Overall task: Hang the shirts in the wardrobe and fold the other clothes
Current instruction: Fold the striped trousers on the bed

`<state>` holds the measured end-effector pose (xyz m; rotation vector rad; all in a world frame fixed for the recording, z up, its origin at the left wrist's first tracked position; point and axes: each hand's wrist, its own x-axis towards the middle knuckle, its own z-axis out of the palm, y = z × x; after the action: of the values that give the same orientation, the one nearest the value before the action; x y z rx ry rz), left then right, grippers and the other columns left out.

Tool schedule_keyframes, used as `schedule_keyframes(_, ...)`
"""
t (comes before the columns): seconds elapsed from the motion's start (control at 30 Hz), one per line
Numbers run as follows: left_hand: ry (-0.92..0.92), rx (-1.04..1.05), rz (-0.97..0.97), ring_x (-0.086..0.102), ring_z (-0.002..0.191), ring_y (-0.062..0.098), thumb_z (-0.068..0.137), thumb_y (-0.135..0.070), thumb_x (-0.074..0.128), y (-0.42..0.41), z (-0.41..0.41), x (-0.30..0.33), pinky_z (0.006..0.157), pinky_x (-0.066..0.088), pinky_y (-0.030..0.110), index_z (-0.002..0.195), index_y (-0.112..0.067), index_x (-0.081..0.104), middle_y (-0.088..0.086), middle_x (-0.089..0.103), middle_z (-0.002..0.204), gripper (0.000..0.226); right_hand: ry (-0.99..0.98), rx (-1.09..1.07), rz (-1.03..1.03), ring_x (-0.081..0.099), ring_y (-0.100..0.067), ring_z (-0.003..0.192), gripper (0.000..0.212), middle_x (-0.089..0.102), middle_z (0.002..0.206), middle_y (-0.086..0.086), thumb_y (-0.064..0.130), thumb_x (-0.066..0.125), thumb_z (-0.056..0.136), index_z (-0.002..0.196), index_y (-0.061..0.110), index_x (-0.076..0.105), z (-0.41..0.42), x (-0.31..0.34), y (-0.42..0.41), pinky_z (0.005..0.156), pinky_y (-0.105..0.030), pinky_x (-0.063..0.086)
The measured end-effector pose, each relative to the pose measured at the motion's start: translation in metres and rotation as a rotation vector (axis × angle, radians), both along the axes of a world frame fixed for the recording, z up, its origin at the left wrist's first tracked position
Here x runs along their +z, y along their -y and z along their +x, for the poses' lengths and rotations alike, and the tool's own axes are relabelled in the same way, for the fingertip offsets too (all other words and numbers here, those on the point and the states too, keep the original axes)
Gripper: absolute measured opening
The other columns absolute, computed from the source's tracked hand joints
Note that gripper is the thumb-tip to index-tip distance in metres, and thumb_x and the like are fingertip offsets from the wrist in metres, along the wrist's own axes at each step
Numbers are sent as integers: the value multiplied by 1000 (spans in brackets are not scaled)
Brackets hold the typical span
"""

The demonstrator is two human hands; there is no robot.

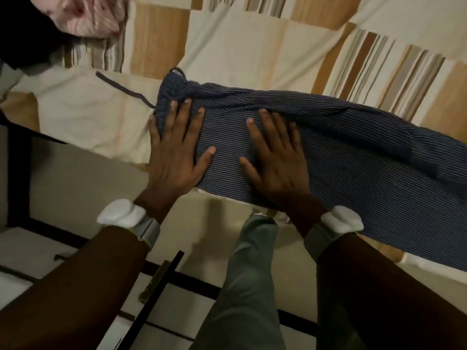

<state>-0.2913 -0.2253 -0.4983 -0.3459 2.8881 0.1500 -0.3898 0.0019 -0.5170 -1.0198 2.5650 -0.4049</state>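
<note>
Looked all over for something to read and there wasn't any. No label or brand showed on the navy pinstriped trousers [328,137], the white wrist bands [121,213] were plain, and the patchwork bedspread [227,41] only had blocks and stripes, no lettering. Nothing legible on the tiled floor [75,178] either.

Bed [227,46] under cream-tan patchwork cover — pale tiled floor [75,173], dim light.
</note>
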Motion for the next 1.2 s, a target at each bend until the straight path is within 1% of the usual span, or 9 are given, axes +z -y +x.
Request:
schedule_keyframes(0.23,-12,46,22,3,161,25,105,-59,33,-4,-2,2,124,7,63,165,-21,20,6,11,174,72,-107,-244,101,7,-29,160,68,16,172,-7,59,36,107,164,24,21,-48,-2,-88,127,-54,2)
schedule_keyframes(0.4,-63,150,91,7,160,29,102,-51,46,-19,-14,11,123,4,67,159,-20,34,9,16,172,67,-79,-763,190,6,-42,158,88,7,172,-19,75,13,100,165,15,17,-86,1,-155,123,-65,8)
schedule_keyframes(0.47,-147,194,151,11,159,33,99,-38,55,-41,-28,21,122,4,68,153,-18,43,11,20,171,59,-113,-875,149,6,-42,158,91,7,170,-23,75,15,100,164,10,17,-79,10,-151,123,-66,8)
schedule_keyframes(0.53,-201,91,215,14,158,36,99,-32,57,-92,-49,28,124,5,66,149,-17,49,12,23,170,53,-147,-771,90,4,-41,158,82,6,171,-22,66,28,106,164,10,16,-53,21,-154,125,-63,2)
schedule_keyframes(0.6,-182,-109,313,12,159,35,100,-33,59,-145,-68,34,124,7,64,149,-17,50,13,22,170,53,-112,-501,62,1,-39,159,78,4,171,-20,61,35,107,165,13,16,-13,18,-157,126,-60,-2)
schedule_keyframes(0.7,-66,-442,393,5,160,33,103,-39,55,-221,-78,25,125,7,63,156,-19,42,11,15,172,58,-56,-309,67,2,-33,160,72,7,172,-14,61,30,107,165,19,19,22,2,-194,126,-59,7)
schedule_keyframes(0.8,10,-637,384,4,160,31,106,-44,47,-279,-84,6,124,6,65,161,-19,33,9,10,173,62,-69,-375,117,4,-29,160,69,9,173,-10,60,32,107,165,24,22,22,-6,-266,128,-53,6)
schedule_keyframes(1.0,61,-702,272,4,160,34,99,-59,46,-335,-113,-2,122,4,70,162,-19,27,9,10,173,77,-109,-794,206,6,-31,160,63,12,173,-7,58,28,109,165,29,20,0,-5,-417,128,-50,3)
schedule_keyframes(1.2,94,-796,244,9,159,36,93,-68,46,-406,-134,-5,122,1,71,163,-20,24,9,11,173,88,-123,-929,175,4,-28,160,64,9,173,-7,54,27,111,166,22,15,-8,-3,-502,128,-51,3)
